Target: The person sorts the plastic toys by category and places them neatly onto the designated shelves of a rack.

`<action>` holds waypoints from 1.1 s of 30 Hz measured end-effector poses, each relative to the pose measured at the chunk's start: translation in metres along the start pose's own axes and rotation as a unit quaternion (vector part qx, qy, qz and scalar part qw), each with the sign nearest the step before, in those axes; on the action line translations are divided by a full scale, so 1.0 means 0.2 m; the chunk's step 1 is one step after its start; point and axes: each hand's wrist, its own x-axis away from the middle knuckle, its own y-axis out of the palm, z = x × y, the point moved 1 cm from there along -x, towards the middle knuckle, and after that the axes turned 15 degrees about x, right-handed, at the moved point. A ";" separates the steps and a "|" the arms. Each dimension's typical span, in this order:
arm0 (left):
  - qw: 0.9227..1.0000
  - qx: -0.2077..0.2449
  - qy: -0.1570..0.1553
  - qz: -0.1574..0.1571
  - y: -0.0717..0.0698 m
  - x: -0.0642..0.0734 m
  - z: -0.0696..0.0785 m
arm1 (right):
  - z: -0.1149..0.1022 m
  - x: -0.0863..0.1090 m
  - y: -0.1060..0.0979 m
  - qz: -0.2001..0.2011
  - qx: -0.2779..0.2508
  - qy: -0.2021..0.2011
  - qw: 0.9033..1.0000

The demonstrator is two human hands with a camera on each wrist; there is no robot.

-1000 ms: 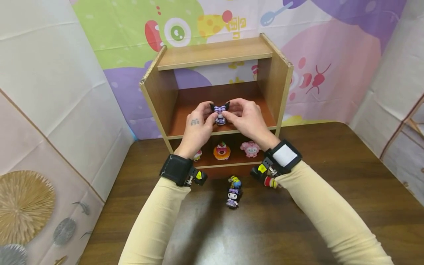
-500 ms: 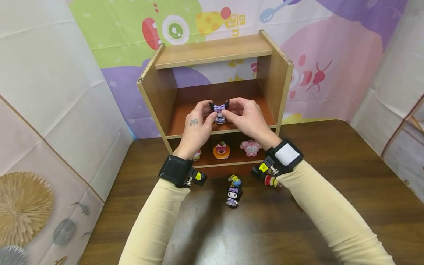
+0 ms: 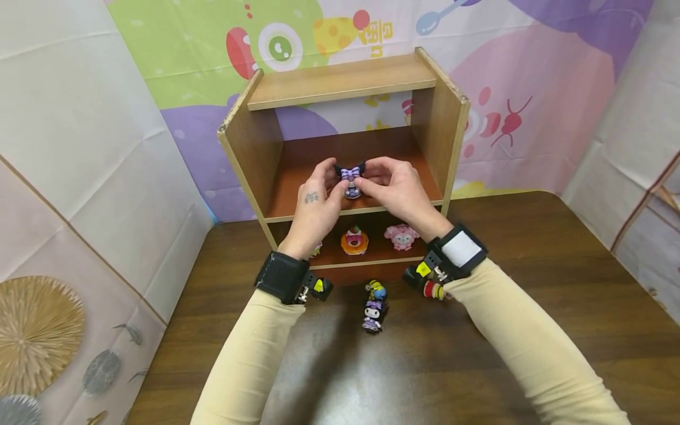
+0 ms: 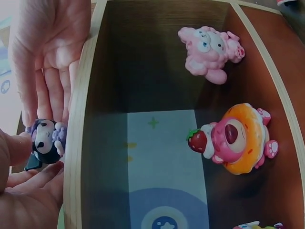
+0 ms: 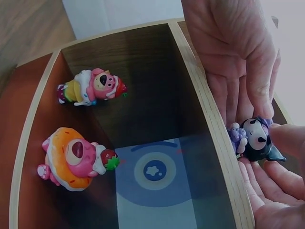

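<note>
Both hands hold a small figurine [image 3: 351, 182] with black ears, a white face and a purple bow at the front of the shelf unit's upper compartment. My left hand [image 3: 316, 203] pinches it from the left, thumb against it. From the other side my right hand [image 3: 401, 189] grips it likewise. In the left wrist view the figurine [image 4: 46, 142] is beside the board's front edge, its face showing. The right wrist view shows the same figurine [image 5: 256, 138] between the fingers. Whether its base touches the board cannot be told.
The wooden shelf unit [image 3: 454, 147] stands on a brown table [image 3: 531, 265]. Its lower compartment holds a pink bear figurine with an orange ring [image 3: 354, 241], a pink fluffy figurine [image 3: 402, 237] and a rainbow-based figurine [image 5: 93, 87]. Before it lie another black-eared figurine [image 3: 372, 317] and a yellow-and-blue one [image 3: 377, 290].
</note>
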 end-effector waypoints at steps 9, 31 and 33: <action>1.000 -0.008 -0.002 0.002 -0.02 0.01 -0.01 | 0.00 0.00 0.00 0.002 -0.001 -0.006 1.000; 0.982 0.006 0.181 0.051 -0.04 0.16 -0.05 | 0.08 0.22 -0.08 0.042 -0.033 -0.073 0.996; 0.977 0.005 0.207 0.052 -0.03 0.19 -0.05 | 0.09 0.26 -0.09 0.042 -0.046 -0.084 0.995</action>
